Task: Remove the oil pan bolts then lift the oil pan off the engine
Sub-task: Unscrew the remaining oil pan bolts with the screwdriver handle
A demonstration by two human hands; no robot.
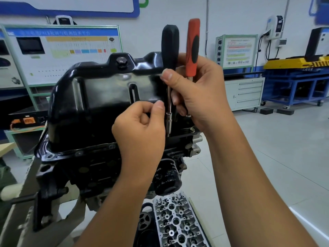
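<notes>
Here, the right hand (197, 91) grips black-handled (170, 46) and orange-handled drivers (193, 47) upright; the left hand (140, 125) pinches the socket shaft (169, 118), steadying it over the glossy black oil pan's (99, 104) flange.

Two bare forearms rise from the lower edge of the frame toward the oil pan (106, 97). The right hand (197, 97), at the pan's right edge, grips two upright tool handles, thumb pressed across the front and fingers curled behind. The left hand (140, 129), lower and in front of the pan's right side, has its fingers curled, thumb and forefinger pinched together; whether they hold anything cannot be told. The hands sit close together, not touching.
</notes>
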